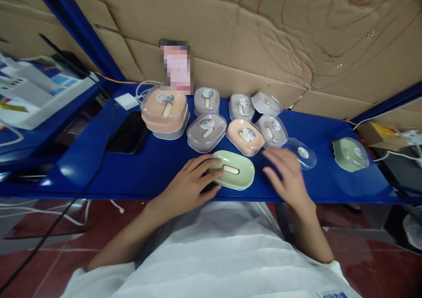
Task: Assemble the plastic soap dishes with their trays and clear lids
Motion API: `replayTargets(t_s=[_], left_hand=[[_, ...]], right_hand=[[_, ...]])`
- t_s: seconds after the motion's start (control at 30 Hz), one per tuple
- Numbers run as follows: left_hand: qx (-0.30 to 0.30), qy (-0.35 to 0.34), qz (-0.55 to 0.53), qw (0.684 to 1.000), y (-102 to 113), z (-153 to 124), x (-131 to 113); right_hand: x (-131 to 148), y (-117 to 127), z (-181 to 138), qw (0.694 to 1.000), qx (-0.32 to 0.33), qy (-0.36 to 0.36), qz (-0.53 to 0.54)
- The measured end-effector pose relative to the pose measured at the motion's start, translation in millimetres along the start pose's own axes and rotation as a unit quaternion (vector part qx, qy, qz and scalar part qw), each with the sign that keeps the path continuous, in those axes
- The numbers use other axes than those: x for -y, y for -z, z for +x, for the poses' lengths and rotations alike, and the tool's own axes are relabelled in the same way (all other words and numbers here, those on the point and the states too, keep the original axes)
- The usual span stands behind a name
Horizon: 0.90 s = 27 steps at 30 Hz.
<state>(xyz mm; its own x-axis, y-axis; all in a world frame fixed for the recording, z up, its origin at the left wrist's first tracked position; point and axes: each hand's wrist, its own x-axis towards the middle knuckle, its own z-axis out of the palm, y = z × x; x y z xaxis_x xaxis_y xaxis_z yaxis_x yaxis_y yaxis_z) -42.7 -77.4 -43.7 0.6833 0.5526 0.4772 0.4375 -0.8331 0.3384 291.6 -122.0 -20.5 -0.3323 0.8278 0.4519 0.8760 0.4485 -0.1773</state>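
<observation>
A pale green oval box (242, 177) with a cream bar-shaped handle in its top lies near the front edge of the blue table. My left hand (193, 179) grips its left end, with fingers over the top and the thumb at the lower edge. To the right of the box, my right hand (286, 175) is held apart from it, fingers and thumb spread, holding nothing. Just behind that hand lies a clear plastic cover (305, 154) with a round sticker, partly hidden by the fingers. A peach box (237, 142) under a clear cover sits behind the green one.
Several greyish covered boxes (207, 137) stand along the back. A peach stack (165, 115) is at the left, beside a black phone (129, 133) and white charger (127, 101). Another green covered box (351, 154) stands far right. Behind rises a cardboard wall (214, 25); a black cable (95, 170) crosses the left side.
</observation>
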Motion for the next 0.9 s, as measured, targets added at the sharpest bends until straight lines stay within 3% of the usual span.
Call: replayTargets(t_s=[0.1, 0.2, 0.3, 0.43, 0.6, 0.7, 0.9], left_hand=[[-0.005, 0.003, -0.018, 1.0, 2.6, 0.2, -2.0], [-0.008, 0.009, -0.052, 0.999, 3.3, -0.4, -2.1], [0.011, 0.018, -0.08, 0.997, 3.5, -1.0, -1.7], [0.036, 0.051, -0.082, 0.995, 3.8, -0.8, -2.6], [0.047, 0.067, -0.085, 0.993, 1.8, -0.4, -4.2], [0.036, 0.074, -0.092, 0.992, -0.1, -1.4, -3.1], [0.021, 0.091, -0.089, 0.992, -2.4, -4.0, 1.1]], right_hand=[[-55.9, 11.3, -21.5, 0.969, -0.031, -0.211, -0.129], [-94.1, 24.8, -48.2, 0.95, 0.021, -0.291, -0.114], [-99.4, 44.5, -65.1, 0.967, 0.012, -0.249, -0.044], [-61.7, 55.2, -60.9, 0.982, 0.026, -0.168, 0.086], [13.8, 7.3, -24.9, 0.986, 0.014, -0.009, 0.167], [48.9, -23.3, -7.2, 0.988, -0.002, 0.066, 0.137], [63.3, -31.2, 2.0, 0.993, 0.021, 0.099, 0.053]])
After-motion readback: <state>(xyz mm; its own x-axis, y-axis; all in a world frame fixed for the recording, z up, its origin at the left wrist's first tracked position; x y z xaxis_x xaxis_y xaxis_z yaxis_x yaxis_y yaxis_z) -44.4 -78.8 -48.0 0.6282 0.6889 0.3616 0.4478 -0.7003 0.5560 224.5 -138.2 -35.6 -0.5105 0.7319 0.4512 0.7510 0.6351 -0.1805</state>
